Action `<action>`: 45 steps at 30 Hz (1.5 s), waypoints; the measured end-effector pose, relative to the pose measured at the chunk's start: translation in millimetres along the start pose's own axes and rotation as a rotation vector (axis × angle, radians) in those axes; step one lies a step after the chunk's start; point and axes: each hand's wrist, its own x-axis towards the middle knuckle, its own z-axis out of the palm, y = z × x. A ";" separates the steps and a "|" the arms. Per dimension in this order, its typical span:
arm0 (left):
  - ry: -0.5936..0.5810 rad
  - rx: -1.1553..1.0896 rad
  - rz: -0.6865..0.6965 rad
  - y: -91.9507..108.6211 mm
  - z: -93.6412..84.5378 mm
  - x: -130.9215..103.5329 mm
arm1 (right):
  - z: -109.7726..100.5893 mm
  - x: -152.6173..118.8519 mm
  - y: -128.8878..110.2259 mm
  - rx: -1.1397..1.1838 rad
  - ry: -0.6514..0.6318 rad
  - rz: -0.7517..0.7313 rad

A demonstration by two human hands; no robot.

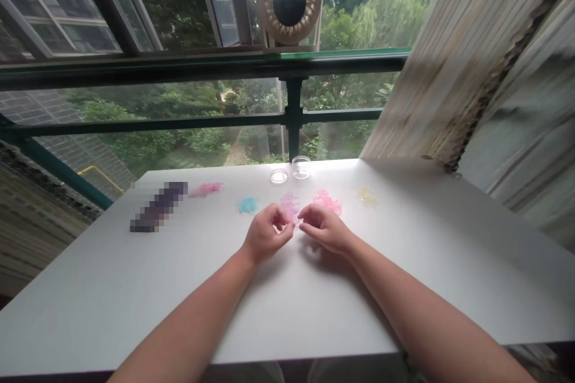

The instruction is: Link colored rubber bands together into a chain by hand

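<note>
My left hand (269, 232) is closed, thumb and forefinger pinched together above the white table (287, 293). Facing it, my right hand (327, 228) is curled, its thumb and forefinger drawn close together. A tiny pinkish bit shows between the fingertips of both hands, too small to name. Just beyond them lies a loose pile of small purple ring-like pieces (289, 201), partly covered by my left fingers. A pile of pink ring-like pieces (327, 200) sits right behind my right hand. To the left is a teal pile (247, 204).
A darker pink pile (206, 189) and a pixelated dark oblong (159, 206) lie at left. Pale yellow pieces (367, 194) are at right. Toward the back stand a clear round container (300, 169) and a clear lid (278, 176). Behind are a railing (202, 69), a fan (290, 0) and a curtain (417, 72).
</note>
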 end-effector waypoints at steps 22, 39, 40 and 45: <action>-0.068 0.106 0.117 5.2 -3.3 -5.3 | -0.9 -3.8 -3.0 -0.075 -0.022 -0.001; -0.175 0.159 0.026 5.1 -5.5 -3.9 | 1.6 -5.4 -7.2 -0.164 -0.013 -0.032; -0.176 0.162 0.028 4.9 -5.7 -3.9 | 1.7 -5.6 -7.1 -0.171 -0.014 -0.034; -0.167 0.175 0.030 3.5 -6.5 -3.7 | 1.6 -5.8 -7.2 -0.221 -0.015 -0.051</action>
